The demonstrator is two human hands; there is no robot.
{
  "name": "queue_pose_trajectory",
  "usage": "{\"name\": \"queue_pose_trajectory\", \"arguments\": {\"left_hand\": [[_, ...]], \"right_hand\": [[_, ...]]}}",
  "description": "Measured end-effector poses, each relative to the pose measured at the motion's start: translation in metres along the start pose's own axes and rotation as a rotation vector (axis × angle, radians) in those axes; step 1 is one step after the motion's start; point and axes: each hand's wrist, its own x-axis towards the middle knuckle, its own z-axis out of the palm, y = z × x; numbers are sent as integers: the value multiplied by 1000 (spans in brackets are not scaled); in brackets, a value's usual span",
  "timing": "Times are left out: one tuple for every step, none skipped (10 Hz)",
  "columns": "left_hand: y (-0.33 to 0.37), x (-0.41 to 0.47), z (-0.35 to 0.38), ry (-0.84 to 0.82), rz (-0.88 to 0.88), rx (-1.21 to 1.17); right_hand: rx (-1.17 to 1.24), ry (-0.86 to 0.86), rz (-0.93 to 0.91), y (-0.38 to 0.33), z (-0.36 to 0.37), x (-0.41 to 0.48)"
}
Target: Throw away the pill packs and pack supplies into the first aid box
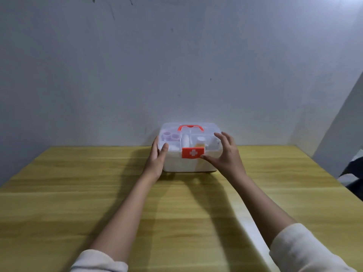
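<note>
First aid box (189, 148): lid on, supplies visible inside, between both hands | left hand (157, 156): fingers spread, flat against box side | right hand (225, 152): splayed, thumb beside red latch (193, 152) | pill packs: none visible | progress: apparently near-complete, latching judged outstanding

A pale grey-white wall (176, 55) filled the upper half of the view, plain but for a few dark scuffs and streaks near its top and some small specks lower down. A wooden table (78, 193) with a yellowish, streaked grain was pushed against it, its far edge meeting the wall. The light was soft and even, casting blurred shadows on the tabletop. At the right, a second wall face (345, 124) angled away, and something dark and white (353, 169) showed beyond the table's edge.
</note>
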Motion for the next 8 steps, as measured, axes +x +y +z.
{"name": "queue_pose_trajectory", "arguments": {"left_hand": [[1,5,2,2,5,26],[0,11,3,11,6,44],[-1,14,2,16,-1,40],[-1,14,2,18,6,61],[3,11,2,6,-19,147],[2,4,1,-8,-9,260],[-5,-15,-7,-61,-141,486],[-19,-41,-17,-126,-149,681]], "right_hand": [[15,-9,6,2,2,7],[15,-25,8,4,4,14],[11,-24,-5,6,6,14],[-8,-34,-9,6,8,11],[-61,-84,-8,6,9,8],[-59,-122,29,3,6,1],[29,-202,170,7,0,-17],[-103,-360,246,23,-1,-48]]}}
